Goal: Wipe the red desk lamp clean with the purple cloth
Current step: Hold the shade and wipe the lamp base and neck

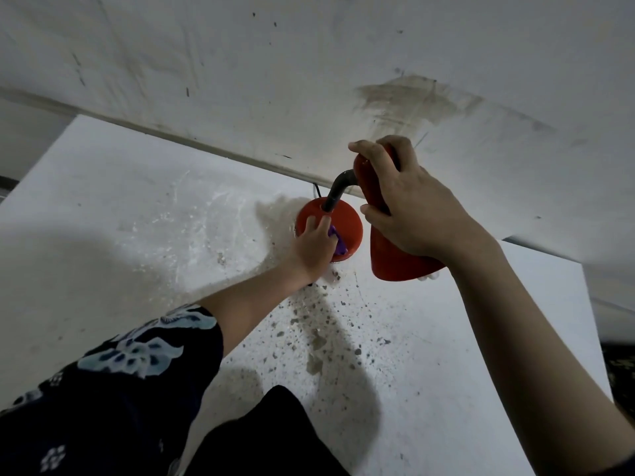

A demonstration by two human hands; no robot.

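Note:
The red desk lamp stands on a white surface near the wall. Its round red base (345, 221) carries a black bent neck (338, 188) that leads to the red cone shade (391, 259). My right hand (409, 207) grips the shade from above, fingers wrapped round its narrow end. My left hand (314, 247) holds the purple cloth (337, 242) and presses it on the near side of the base. Most of the cloth is hidden under my fingers.
The white tabletop (137, 218) is scratched, with brown crumbs and specks (316, 334) scattered in front of the lamp. A stained white wall (309, 63) rises right behind. A thin black cord (315, 190) leaves the base toward the wall. The table's right edge (591, 304) lies close.

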